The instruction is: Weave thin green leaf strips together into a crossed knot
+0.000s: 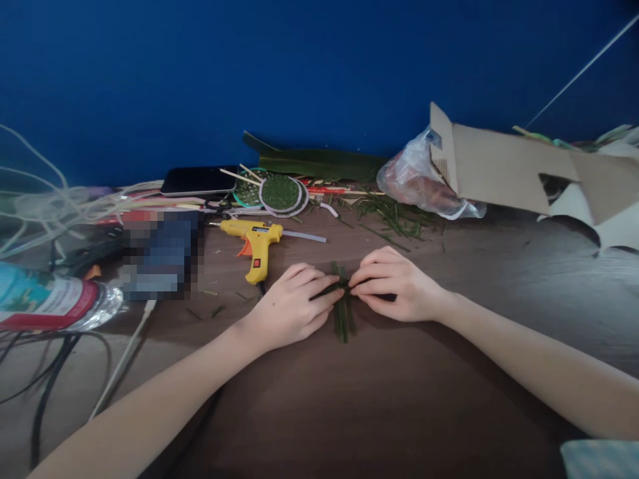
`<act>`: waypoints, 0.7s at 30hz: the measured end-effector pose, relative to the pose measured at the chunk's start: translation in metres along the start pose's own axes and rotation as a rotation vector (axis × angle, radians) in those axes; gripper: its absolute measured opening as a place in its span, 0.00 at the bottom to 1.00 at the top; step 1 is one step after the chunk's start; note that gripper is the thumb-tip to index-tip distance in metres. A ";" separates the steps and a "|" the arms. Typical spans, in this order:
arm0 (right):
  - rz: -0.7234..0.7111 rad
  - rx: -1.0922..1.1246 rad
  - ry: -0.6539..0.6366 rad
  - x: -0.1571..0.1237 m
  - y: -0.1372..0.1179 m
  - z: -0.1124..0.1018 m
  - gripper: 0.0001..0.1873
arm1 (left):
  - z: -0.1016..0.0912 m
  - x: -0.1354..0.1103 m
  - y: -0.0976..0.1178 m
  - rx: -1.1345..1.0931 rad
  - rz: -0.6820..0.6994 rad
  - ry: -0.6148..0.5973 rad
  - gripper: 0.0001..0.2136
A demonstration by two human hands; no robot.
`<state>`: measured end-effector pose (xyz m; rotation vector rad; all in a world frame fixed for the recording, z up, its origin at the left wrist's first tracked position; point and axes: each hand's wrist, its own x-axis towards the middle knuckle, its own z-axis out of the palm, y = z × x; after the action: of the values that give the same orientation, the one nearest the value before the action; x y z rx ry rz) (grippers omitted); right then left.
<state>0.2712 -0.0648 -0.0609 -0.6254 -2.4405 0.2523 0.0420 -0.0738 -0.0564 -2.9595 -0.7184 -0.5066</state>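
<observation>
Several narrow green leaf strips [342, 322] lie side by side on the dark wooden table, running away from me. My left hand [299, 303] pinches at their left side, its fingertips on a strip that seems to lie across the others. From the right, my right hand [394, 286] pinches at the same crossing, fingertips close to those of the left. The fingers partly hide the crossing point. A yellow glue gun [257, 243] with an orange trigger lies beyond my left hand, a glue stick [304, 236] poking from its back.
Cut green scraps [399, 216], round green pieces with pale rims [282, 193], a black phone [200, 180] and a long leaf [319, 163] lie along the blue wall. A cardboard box [509, 166] and plastic bag [417, 173] stand right; a bottle [54, 299] and cables [44, 392] lie left.
</observation>
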 end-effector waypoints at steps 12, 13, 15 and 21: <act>-0.009 -0.005 0.005 -0.001 0.001 0.000 0.07 | 0.001 0.002 0.000 0.010 -0.002 0.010 0.12; -0.010 -0.008 0.004 0.000 0.001 0.000 0.08 | 0.001 0.002 0.000 0.026 0.008 0.002 0.12; -0.011 -0.016 0.001 0.000 0.001 0.000 0.08 | 0.001 0.002 0.000 0.049 0.020 -0.006 0.13; 0.001 -0.033 -0.020 0.001 0.001 0.000 0.09 | 0.001 0.002 0.000 0.060 0.018 0.000 0.13</act>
<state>0.2710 -0.0636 -0.0611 -0.6413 -2.4681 0.2204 0.0440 -0.0728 -0.0569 -2.9078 -0.6933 -0.4747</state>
